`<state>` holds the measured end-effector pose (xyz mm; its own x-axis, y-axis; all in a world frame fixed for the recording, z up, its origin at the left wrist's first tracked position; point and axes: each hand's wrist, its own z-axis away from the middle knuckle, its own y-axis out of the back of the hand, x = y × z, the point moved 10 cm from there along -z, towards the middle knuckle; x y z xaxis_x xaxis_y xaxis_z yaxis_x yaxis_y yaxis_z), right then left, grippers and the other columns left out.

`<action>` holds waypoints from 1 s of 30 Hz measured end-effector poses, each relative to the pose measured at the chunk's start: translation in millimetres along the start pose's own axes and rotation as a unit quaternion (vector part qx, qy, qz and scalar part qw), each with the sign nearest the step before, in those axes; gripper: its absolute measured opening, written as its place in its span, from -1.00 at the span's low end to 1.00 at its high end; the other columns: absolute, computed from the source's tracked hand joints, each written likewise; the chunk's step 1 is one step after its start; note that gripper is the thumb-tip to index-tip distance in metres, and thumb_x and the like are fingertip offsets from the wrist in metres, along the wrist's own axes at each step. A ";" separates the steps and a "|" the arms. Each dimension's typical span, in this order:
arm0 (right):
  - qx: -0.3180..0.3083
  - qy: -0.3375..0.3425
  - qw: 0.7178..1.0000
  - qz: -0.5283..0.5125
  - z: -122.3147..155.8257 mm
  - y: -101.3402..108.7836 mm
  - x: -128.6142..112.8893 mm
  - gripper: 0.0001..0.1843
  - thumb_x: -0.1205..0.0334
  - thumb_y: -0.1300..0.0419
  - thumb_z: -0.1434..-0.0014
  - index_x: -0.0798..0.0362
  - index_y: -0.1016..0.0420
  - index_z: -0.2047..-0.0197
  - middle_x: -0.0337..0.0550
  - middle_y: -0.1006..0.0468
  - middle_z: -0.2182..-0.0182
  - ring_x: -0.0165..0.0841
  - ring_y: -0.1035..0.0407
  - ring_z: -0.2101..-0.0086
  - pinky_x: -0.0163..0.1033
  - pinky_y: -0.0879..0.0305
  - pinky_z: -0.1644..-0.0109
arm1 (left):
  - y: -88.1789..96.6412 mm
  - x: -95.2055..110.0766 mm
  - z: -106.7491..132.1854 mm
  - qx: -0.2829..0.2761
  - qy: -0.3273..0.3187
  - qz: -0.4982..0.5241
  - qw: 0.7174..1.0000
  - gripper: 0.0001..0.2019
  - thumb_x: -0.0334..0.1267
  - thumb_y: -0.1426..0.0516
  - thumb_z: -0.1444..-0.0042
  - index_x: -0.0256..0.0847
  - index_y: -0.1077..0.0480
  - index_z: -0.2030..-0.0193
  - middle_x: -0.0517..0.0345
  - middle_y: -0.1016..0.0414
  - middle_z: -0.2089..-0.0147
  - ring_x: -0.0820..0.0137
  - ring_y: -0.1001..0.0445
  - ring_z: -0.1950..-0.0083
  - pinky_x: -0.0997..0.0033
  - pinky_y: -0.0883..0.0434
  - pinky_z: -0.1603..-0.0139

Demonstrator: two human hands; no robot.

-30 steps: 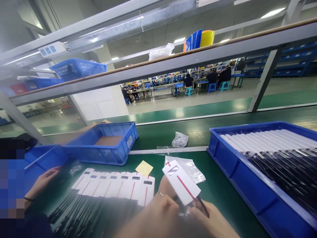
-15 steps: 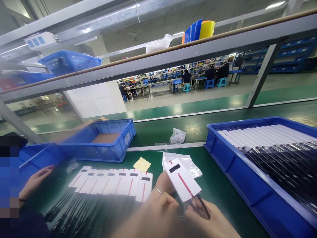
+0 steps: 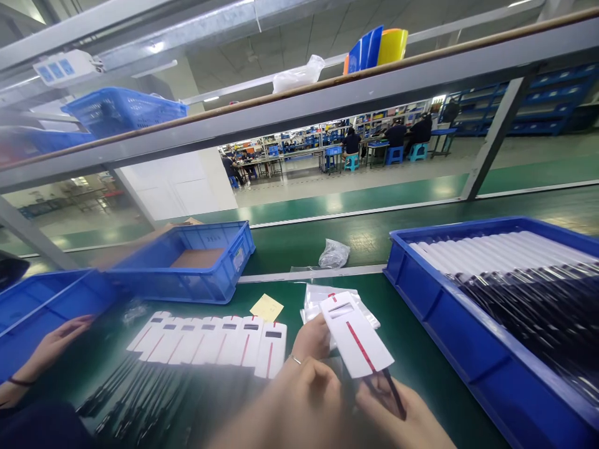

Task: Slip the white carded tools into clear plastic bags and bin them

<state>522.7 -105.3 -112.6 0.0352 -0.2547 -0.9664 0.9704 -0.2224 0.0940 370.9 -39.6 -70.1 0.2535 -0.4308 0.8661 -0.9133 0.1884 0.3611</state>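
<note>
Both my hands hold one packaged item low in the middle. My left hand [image 3: 304,380], with a ring on one finger, pinches the white header card [image 3: 359,333] with its red stripe. My right hand [image 3: 402,418] grips the clear sleeve with a dark thin item [image 3: 390,390] below the card. Left of my hands a row of several finished white-carded packs [image 3: 210,340] lies fanned on the green belt [image 3: 421,355]. A stack of clear bags [image 3: 318,296] lies just behind the card.
A large blue bin [image 3: 435,299] full of packed items stands at the right. A blue bin [image 3: 187,262] with a brown bottom sits back left, another blue bin [image 3: 42,305] at far left. A co-worker's hand [image 3: 51,346] rests at left. A yellow note [image 3: 266,307] and crumpled bag [image 3: 334,254] lie mid-belt.
The card in my hands has tilted slightly and shifted a little right and down in view. The camera has tipped upward a little. The co-worker's hand stays at the left.
</note>
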 end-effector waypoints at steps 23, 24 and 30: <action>-0.028 0.050 0.998 -0.017 -1.4 10.4 -6.9 -0.68 0.05 -0.41 0.07 0.01 -0.44 0.34 -0.25 -0.54 0.39 -0.19 -0.48 0.24 -0.26 -0.42 0.09 | -51.1 -16.4 -101.4 -0.101 -0.061 0.093 0.989 -0.53 -0.14 0.25 -0.46 -0.08 -0.28 0.44 0.11 -0.42 0.39 0.38 -0.48 0.45 0.31 -0.54 0.48; -0.035 0.042 0.998 -0.014 -0.3 10.0 -7.8 -0.67 0.06 -0.43 0.09 0.01 -0.43 0.36 -0.26 -0.53 0.40 -0.20 -0.47 0.27 -0.26 -0.43 0.11 | -51.4 -18.0 -100.5 -0.105 -0.066 0.086 0.989 -0.56 -0.14 0.16 -0.44 -0.07 -0.30 0.46 0.12 -0.40 0.43 0.35 -0.49 0.43 0.30 -0.54 0.47; -0.032 0.040 0.998 0.028 1.5 17.0 1.2 -0.61 -0.12 -0.39 0.03 0.04 -0.47 0.39 -0.16 -0.57 0.41 -0.15 -0.50 0.29 -0.22 -0.44 0.19 | -48.4 -25.6 -93.8 -0.090 -0.077 0.035 0.992 -0.66 -0.19 -0.23 -0.17 0.00 -0.32 0.62 0.14 -0.27 0.58 0.17 -0.49 0.30 0.17 -0.53 0.31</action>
<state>538.8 -110.7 -111.8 0.1053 -0.1892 -0.9763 0.9797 -0.1489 0.1346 438.5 45.1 -77.3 0.1274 -0.5385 0.8330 -0.8516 0.3712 0.3702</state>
